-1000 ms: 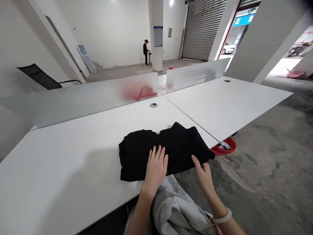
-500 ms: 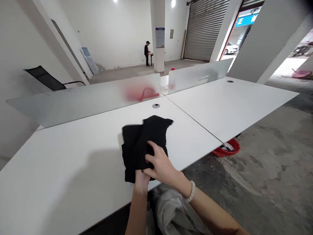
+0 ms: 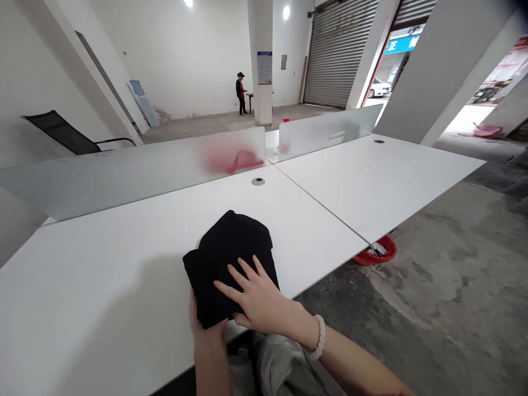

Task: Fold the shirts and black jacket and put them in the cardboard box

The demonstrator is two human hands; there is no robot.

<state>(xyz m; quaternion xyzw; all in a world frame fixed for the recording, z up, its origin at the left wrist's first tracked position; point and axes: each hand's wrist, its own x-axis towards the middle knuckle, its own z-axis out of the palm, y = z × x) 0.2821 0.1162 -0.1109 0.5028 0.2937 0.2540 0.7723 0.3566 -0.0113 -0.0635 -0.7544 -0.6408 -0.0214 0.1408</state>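
Pressing down on a black garment (image 3: pixel 229 264), folded into a thick bundle, right at the near edge of the white surface (image 3: pixel 103 297), is the right hand (image 3: pixel 258 300). Its fingers (image 3: pixel 243 273) are spread wide and lying flat across the cloth, not clenched, with a white bead bracelet (image 3: pixel 318 336) on the wrist. The left hand (image 3: pixel 208 335) is up against the bundle's near left side, and its fingers are hidden behind the black cloth, so I can't tell whether they're gripping!

Just below the edge, close to both forearms, sits a heap of pale grey cloth (image 3: pixel 280 366). Over to the right, past the seam, a second white surface (image 3: pixel 371 181) runs away, and beneath its corner a red basin (image 3: pixel 374 252) sits on the concrete floor with some clothing inside. Straight ahead, a frosted divider panel (image 3: pixel 132 176) stands along the far edge of the surface, with a round cable grommet (image 3: pixel 258 181) in front of it and a red blur showing through the panel.

Way across the room, another person (image 3: pixel 240 93) stands at a small table beside a column, well apart from all this, and a roller shutter (image 3: pixel 338 55) fills the back wall.
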